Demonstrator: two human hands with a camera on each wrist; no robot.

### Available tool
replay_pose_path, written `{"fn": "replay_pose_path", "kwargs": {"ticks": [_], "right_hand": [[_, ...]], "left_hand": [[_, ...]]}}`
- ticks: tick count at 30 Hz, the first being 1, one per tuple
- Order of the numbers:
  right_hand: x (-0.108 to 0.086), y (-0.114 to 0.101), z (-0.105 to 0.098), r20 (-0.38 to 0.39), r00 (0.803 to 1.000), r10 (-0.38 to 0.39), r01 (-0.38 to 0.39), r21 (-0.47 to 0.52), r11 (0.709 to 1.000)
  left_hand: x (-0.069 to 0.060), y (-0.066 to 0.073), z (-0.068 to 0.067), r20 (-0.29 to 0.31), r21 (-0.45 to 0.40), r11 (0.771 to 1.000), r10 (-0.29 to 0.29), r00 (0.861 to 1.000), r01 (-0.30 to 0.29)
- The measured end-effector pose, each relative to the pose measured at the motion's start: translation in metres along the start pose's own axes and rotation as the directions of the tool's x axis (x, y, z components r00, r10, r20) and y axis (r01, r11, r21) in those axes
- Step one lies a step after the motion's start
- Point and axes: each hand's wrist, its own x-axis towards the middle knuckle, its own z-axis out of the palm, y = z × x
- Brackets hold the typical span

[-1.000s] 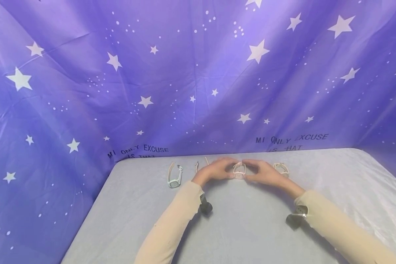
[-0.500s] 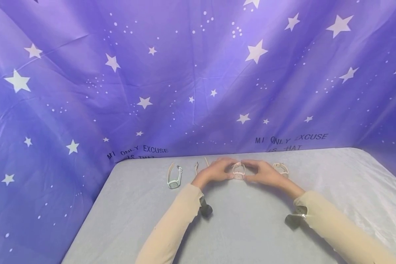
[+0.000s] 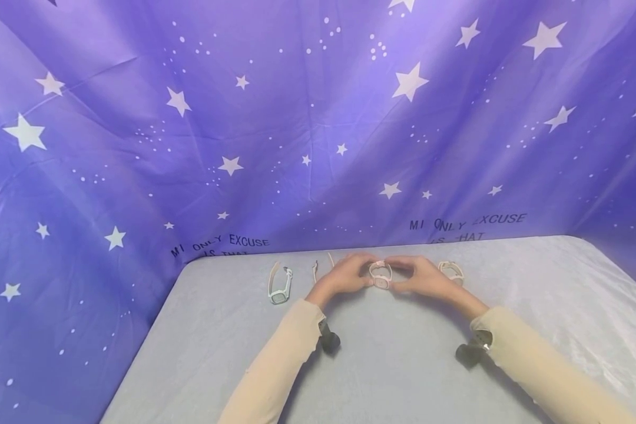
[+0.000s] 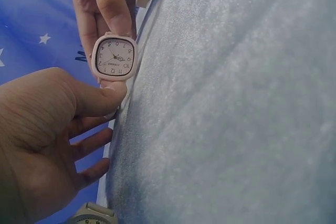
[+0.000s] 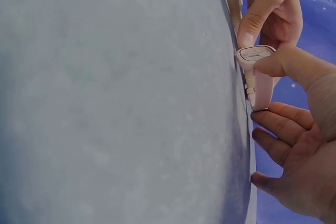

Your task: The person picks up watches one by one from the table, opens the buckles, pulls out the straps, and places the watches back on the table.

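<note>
A pink wristwatch with a squarish case is held upright at the back of the table, its strap looped behind the case. My left hand pinches its left side, the thumb at the case's edge. From the opposite side my right hand grips it between thumb and fingers. In the left wrist view the dial faces the camera, upside down. The right wrist view shows the right thumb over the edge of the watch and the strap hanging below.
A pale green watch stands left of the hands. Another watch, mostly hidden behind the left hand, shows its strap ends. A beige watch stands behind the right forearm. A starry purple curtain hangs behind the grey table.
The pink watch and both hands have shifted very slightly left, still in the same hold. The other watches stay in place; the head view has drifted a little.
</note>
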Motion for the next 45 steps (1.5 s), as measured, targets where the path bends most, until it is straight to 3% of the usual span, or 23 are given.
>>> {"fn": "replay_pose_path", "kwargs": {"ticks": [6,12,17,20,23,27,34,38,40,42,43,45], "right_hand": [[0.002,-0.006,0.000,0.011,1.000,0.014,-0.014,0.073,0.997],[0.007,-0.016,-0.001,0.018,1.000,-0.011,0.007,0.177,0.984],[0.010,-0.028,-0.006,0.010,1.000,-0.018,0.015,0.252,0.968],[0.011,-0.038,-0.011,-0.006,1.000,-0.016,0.017,0.294,0.956],[0.012,-0.050,-0.015,-0.022,1.000,-0.012,0.018,0.343,0.939],[0.011,-0.065,-0.019,-0.025,0.999,0.020,-0.007,0.427,0.904],[0.012,-0.077,-0.022,-0.015,0.987,0.163,-0.134,0.497,0.857],[0.013,-0.076,-0.022,0.037,0.970,0.240,-0.218,0.567,0.794],[0.014,-0.075,-0.021,0.067,0.966,0.249,-0.236,0.620,0.748],[0.015,-0.073,-0.020,0.083,0.968,0.238,-0.234,0.649,0.724],[0.015,-0.073,-0.020,0.086,0.970,0.229,-0.227,0.663,0.713],[0.015,-0.073,-0.018,0.088,0.974,0.209,-0.211,0.689,0.693]], "left_hand": [[-0.004,0.001,-0.006,0.012,-0.108,0.994,-0.006,1.000,0.007],[-0.014,0.005,-0.019,-0.016,-0.233,0.973,-0.004,1.000,0.000],[-0.022,0.014,-0.036,-0.030,-0.285,0.958,-0.033,0.999,0.023],[-0.024,0.018,-0.048,-0.048,-0.284,0.959,-0.008,0.999,-0.006],[-0.028,0.022,-0.059,-0.058,-0.341,0.939,0.017,0.998,-0.035],[-0.031,0.022,-0.068,-0.050,-0.485,0.874,0.012,0.999,-0.034],[-0.034,0.018,-0.072,-0.002,-0.724,0.688,-0.075,0.997,0.051],[-0.034,0.018,-0.070,0.048,-0.807,0.578,-0.132,0.990,0.116],[-0.033,0.019,-0.068,0.050,-0.838,0.530,-0.159,0.986,0.128],[-0.033,0.021,-0.066,0.040,-0.867,0.482,-0.184,0.982,0.126],[-0.033,0.021,-0.064,0.036,-0.878,0.462,-0.199,0.979,0.126],[-0.033,0.023,-0.062,0.028,-0.886,0.445,-0.235,0.972,0.133]]}}
